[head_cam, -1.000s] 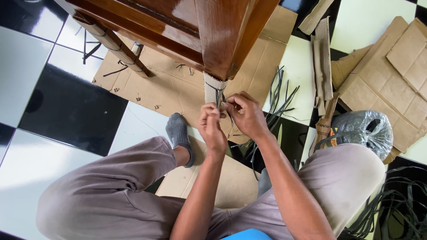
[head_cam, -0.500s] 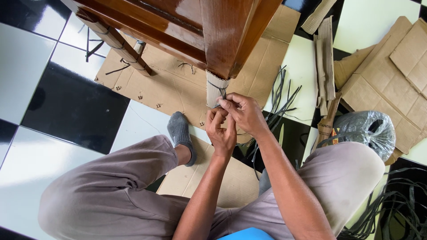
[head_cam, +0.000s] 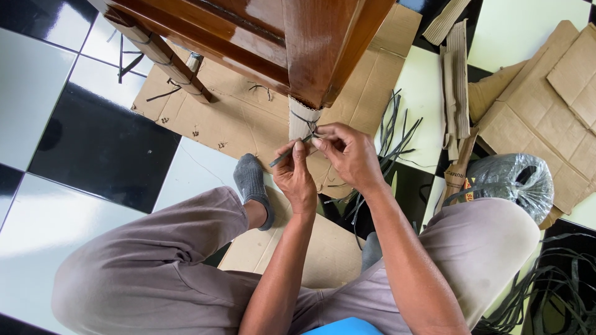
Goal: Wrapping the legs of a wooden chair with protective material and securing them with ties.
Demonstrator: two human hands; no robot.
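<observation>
A glossy brown wooden furniture piece stands over me, its near leg wrapped in cardboard and bound with a black plastic strap. My left hand pinches one end of the strap, which sticks out to the lower left. My right hand pinches the other end right at the wrapped leg. A second leg, at the upper left, is also wrapped and tied.
A flat cardboard sheet lies under the furniture on black-and-white tiles. Loose black straps lie to the right, with cardboard strips, folded boxes, a plastic-wrapped roll and more straps. My socked foot rests on the floor.
My left hand has drawn back down and left, pulling a strap end out from the knot. My right hand stays at the wrapped leg.
</observation>
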